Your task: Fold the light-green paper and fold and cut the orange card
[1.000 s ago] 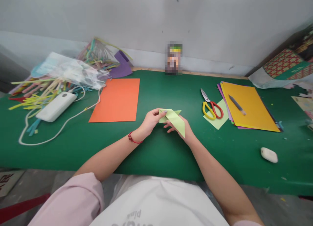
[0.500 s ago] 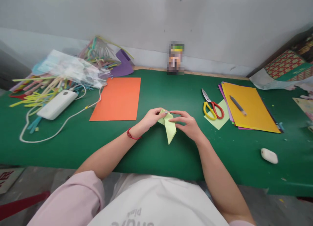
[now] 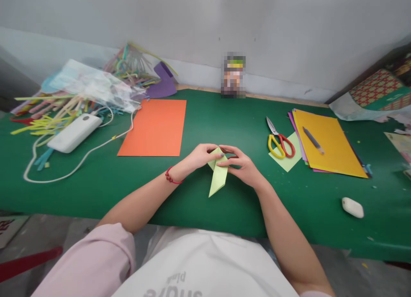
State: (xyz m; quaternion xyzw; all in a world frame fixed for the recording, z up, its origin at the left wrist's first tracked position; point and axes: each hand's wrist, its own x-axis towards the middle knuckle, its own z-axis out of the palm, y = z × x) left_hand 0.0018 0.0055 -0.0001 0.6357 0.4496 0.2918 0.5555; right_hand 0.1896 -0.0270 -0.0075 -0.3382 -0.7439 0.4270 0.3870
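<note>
A folded piece of light green paper (image 3: 218, 177) is between my two hands above the green table, its pointed end hanging toward me and slightly left. My left hand (image 3: 203, 155) pinches its upper left part, thumb on top. On the other side, my right hand (image 3: 241, 165) holds the upper right edge, with fingers bent over and against the paper. The fingertips of both hands come close together at the top of the fold. Some fingers behind the paper are hidden.
An orange sheet (image 3: 154, 130) lies left of my hands. Scissors (image 3: 278, 144) rest on a light green square (image 3: 290, 162), beside stacked coloured paper (image 3: 334, 155) with a pen (image 3: 313, 139). Further left are a white power bank (image 3: 75, 132) with cable and paper strips (image 3: 61, 111). A white case (image 3: 352, 207) sits right.
The folded paper has turned, so its pointed end has swung to the left. My fingers have shifted on it, and both hands have come closer together at the top.
</note>
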